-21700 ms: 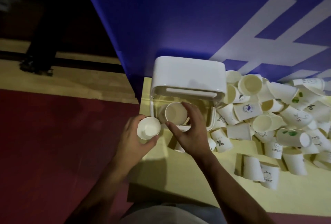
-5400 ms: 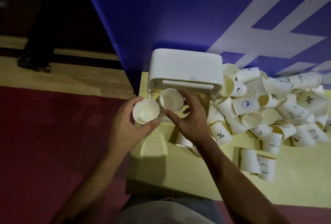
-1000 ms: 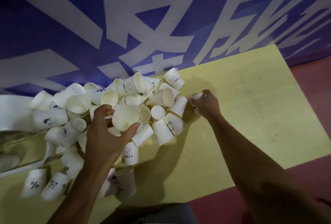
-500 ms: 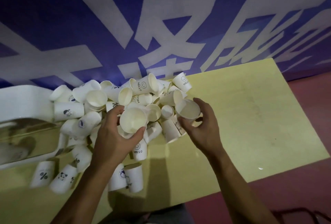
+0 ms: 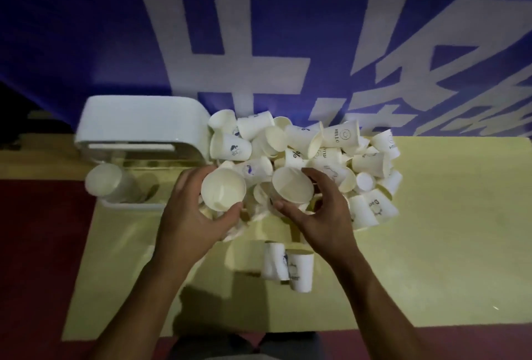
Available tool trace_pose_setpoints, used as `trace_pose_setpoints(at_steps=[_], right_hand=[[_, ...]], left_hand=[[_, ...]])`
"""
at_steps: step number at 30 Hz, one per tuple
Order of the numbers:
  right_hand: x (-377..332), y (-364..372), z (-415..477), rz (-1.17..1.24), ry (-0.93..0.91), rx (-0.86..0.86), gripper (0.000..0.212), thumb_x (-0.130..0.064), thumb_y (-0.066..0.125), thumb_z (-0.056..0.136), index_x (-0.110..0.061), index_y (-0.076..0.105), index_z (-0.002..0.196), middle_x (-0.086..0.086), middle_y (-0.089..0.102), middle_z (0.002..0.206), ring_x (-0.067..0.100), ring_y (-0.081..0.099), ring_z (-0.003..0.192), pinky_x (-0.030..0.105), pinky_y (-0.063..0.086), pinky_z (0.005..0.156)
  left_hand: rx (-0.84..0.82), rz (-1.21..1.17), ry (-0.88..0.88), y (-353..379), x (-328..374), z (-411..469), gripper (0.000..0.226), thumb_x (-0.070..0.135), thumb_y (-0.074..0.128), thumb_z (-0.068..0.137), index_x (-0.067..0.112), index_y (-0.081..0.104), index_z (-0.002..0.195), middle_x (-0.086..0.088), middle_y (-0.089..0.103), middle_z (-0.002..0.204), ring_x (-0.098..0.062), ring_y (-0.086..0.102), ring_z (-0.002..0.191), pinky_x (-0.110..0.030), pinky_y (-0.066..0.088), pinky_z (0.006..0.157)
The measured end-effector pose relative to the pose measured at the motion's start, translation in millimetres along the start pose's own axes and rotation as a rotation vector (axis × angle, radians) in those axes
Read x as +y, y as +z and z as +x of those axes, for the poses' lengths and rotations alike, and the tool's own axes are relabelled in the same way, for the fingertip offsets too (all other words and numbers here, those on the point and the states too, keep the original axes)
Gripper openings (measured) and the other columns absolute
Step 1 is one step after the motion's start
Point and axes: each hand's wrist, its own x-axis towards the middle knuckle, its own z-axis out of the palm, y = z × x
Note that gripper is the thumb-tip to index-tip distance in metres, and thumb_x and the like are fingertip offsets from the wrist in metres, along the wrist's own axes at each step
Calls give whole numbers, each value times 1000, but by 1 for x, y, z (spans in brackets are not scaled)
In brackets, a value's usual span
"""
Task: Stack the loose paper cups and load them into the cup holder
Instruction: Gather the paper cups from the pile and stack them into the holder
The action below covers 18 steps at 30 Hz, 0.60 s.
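Head view: at frame centre I see my left hand (image 5: 188,217) gripping a paper cup (image 5: 223,193), my right hand (image 5: 318,211) gripping a second cup (image 5: 292,189), above the loose cups (image 5: 316,155). The white cup holder (image 5: 144,129) sits upper left on the yellow table (image 5: 431,244).

One head-worn wide-angle view looks steeply down, close over the yellow table (image 5: 431,230) toward the blue banner (image 5: 86,28).

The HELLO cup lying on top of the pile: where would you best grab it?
Probably round its side wall, from above. The HELLO cup lies on its side atop the pile, its wall facing up and uncovered, while neighbouring cups crowd its mouth.
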Motion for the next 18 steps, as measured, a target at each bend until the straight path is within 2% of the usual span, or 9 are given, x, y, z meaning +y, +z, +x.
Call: trace_pose_setpoints(at_steps=[5, 8, 10, 13, 16, 18], right_hand=[[-54, 99, -17, 1, -8, -44, 68, -59, 86, 74, -40, 56, 133, -23, 61, 124, 3, 59, 108, 27, 54, 81], [-84, 156, -23, 21, -15, -66, 63, -56, 86, 75, -39, 58, 129, -23, 63, 121, 2, 60, 105, 16, 50, 76], [-102, 183, -27, 60, -5, -81, 61, -52, 86, 76, -36, 60, 128, -21, 64, 120, 3, 61, 105, 12, 48, 73], [-123, 216, -31, 90, 1, -84, 54, -47, 86, 76, -40, 59, 123, -27, 63, 117, 0, 61, 109, 12, 48, 73], [-134, 231, -33, 84, 13, -74, 50, -46, 87, 77, -51, 56, 116, -30, 63, 115, 0, 61, 108, 18, 52, 71], [-137, 236, -33, 71, 26, -58, 50, -46, 87, 77, -52, 55, 116, -30, 63, 115, 2, 61, 107, 24, 54, 72]], left_hand=[[60, -8, 3, -81, -67, -2, 71, 42, 86, 73, 25, 55, 135, 10, 54, 130, -10, 55, 119, -32, 54, 90], [115, -19, -28, -125, -108, 0, 75, 54, 79, 71, 25, 55, 136, 19, 51, 132, -4, 54, 116, -11, 46, 86], [146, -23, -60, -147, -130, 3, 76, 57, 75, 69, 26, 55, 136, 23, 49, 129, -3, 54, 113, -5, 42, 85], [186, -10, -73, -177, -157, 10, 73, 49, 81, 70, 22, 59, 134, 10, 58, 129, -9, 58, 114, -14, 46, 90], [209, 8, -67, -192, -174, 19, 72, 36, 91, 71, 14, 61, 133, 3, 61, 127, -3, 53, 112, -1, 34, 92], [208, 28, -54, -193, -183, 24, 71, 33, 92, 71, 11, 61, 132, 0, 62, 128, -4, 52, 113, 0, 32, 93]])
